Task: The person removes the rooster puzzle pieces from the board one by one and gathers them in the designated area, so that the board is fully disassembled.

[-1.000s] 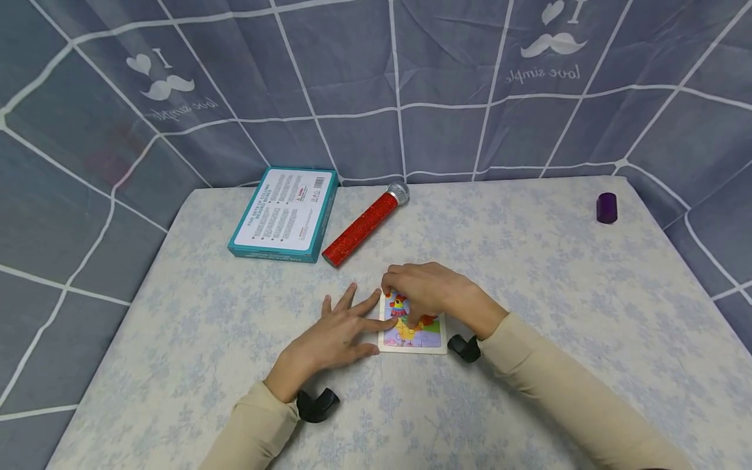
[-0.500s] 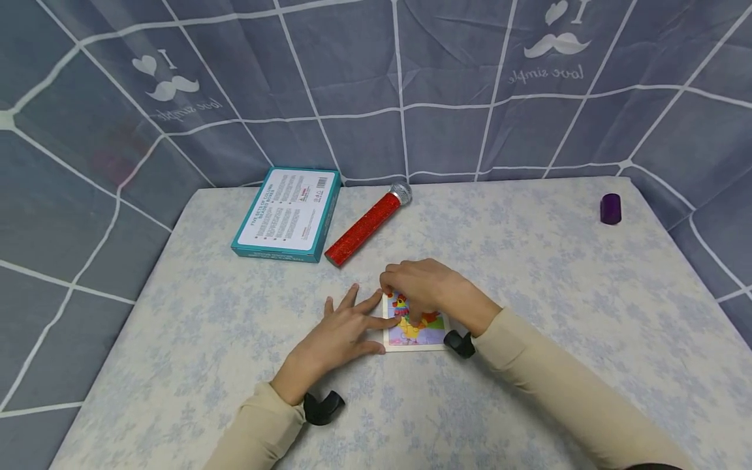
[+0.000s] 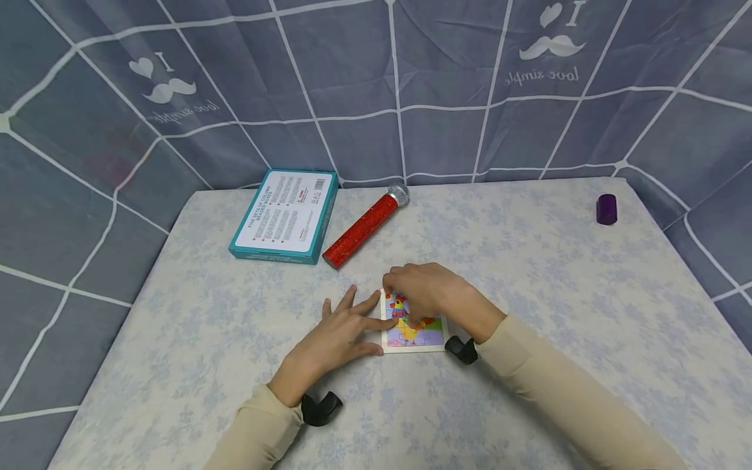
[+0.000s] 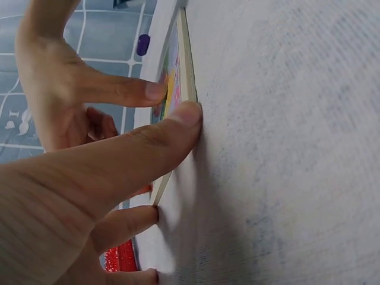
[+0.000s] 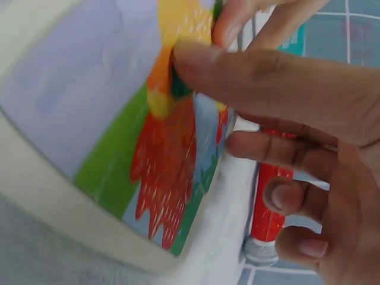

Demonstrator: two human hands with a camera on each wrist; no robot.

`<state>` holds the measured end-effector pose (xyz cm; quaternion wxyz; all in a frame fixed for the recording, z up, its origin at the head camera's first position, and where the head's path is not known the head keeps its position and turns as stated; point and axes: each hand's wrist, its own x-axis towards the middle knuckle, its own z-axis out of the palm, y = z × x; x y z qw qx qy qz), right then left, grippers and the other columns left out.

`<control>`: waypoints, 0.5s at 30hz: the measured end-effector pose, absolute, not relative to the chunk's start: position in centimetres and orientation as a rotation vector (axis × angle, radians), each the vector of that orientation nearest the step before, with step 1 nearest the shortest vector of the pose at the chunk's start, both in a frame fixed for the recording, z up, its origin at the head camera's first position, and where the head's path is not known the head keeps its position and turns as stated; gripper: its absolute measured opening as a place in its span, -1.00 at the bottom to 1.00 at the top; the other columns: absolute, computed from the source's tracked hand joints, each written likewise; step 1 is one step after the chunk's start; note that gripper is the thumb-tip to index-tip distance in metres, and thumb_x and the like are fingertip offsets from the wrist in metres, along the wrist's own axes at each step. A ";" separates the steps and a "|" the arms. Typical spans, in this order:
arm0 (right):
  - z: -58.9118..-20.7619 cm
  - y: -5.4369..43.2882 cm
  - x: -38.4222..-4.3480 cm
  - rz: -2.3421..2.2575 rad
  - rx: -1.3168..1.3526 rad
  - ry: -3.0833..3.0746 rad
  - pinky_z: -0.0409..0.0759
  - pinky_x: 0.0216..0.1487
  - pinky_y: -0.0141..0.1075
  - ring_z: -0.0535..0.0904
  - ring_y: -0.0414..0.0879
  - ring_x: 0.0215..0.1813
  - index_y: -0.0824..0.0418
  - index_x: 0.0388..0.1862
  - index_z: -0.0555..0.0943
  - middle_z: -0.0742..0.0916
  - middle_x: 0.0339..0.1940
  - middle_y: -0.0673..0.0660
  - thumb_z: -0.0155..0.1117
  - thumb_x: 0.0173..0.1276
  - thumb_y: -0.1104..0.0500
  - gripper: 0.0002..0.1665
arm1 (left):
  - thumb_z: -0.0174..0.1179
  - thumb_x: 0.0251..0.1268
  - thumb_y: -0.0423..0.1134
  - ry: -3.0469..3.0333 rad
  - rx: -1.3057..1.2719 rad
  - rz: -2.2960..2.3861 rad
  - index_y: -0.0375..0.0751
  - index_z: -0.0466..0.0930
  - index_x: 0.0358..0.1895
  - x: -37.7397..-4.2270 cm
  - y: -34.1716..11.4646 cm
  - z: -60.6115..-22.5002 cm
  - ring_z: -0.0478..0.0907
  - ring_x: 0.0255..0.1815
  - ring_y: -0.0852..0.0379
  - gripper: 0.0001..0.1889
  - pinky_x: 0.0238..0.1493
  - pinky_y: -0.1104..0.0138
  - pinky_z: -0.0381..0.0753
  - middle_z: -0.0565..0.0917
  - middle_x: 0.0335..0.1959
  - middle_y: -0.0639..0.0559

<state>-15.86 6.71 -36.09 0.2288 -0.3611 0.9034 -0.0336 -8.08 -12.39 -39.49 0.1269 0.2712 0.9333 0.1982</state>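
A small jigsaw puzzle with a bright chicken picture and a pale border lies flat on the table, its upper part hidden by a hand. The left hand rests at its left side with fingers spread; one finger reaches over the picture and the thumb touches the border edge. From the right, the right hand leans over the puzzle. Its thumb presses on the picture near a yellow-orange part beside a dark green patch, while the other fingers are loosely bent off the surface.
A teal-edged box with a white printed label lies at the back left. Next to it is a red glittery microphone with a silver head. A purple cylinder stands at the back right. A grey grid-patterned curtain hangs behind the table.
Both hands stay at the same places on the puzzle, with only very small shifts. The whole head view drifts slightly and comes back.
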 end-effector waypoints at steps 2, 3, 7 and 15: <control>-36.0 6.7 -15.6 -0.107 -0.983 2.489 0.54 -0.17 -0.21 0.46 -0.17 -0.19 0.05 0.06 0.57 0.57 -0.13 -0.09 0.64 -0.01 0.04 -0.37 | 0.40 0.15 -0.04 2.712 0.800 0.567 0.18 0.57 0.27 -8.1 -12.4 -39.5 -0.11 0.48 -0.54 -0.45 0.09 -0.58 -0.03 0.19 0.52 -0.18; -36.0 6.7 -15.4 -0.108 -0.977 2.492 0.54 -0.16 -0.20 0.46 -0.17 -0.21 0.07 0.05 0.58 0.57 -0.15 -0.08 0.63 0.00 0.02 -0.38 | 0.40 0.16 -0.04 2.710 0.806 0.560 0.19 0.56 0.28 -8.0 -12.4 -39.5 -0.12 0.48 -0.55 -0.45 0.10 -0.58 -0.03 0.19 0.52 -0.18; -36.0 6.7 -15.1 -0.087 -0.968 2.513 0.54 -0.19 -0.23 0.46 -0.17 -0.27 0.12 0.03 0.58 0.54 -0.21 -0.06 0.63 0.00 -0.05 -0.36 | 0.38 0.19 -0.05 2.702 0.823 0.534 0.22 0.53 0.30 -8.0 -12.4 -39.5 -0.14 0.47 -0.56 -0.44 0.10 -0.58 -0.04 0.15 0.54 -0.18; -36.4 6.6 -14.8 -0.073 -0.978 2.559 0.55 -0.19 -0.24 0.46 -0.19 -0.28 0.17 0.04 0.54 0.55 -0.17 -0.03 0.66 -0.05 -0.06 -0.27 | 0.38 0.19 -0.06 2.702 0.812 0.537 0.22 0.54 0.29 -8.0 -12.4 -39.6 -0.16 0.48 -0.55 -0.45 0.10 -0.58 -0.05 0.14 0.54 -0.17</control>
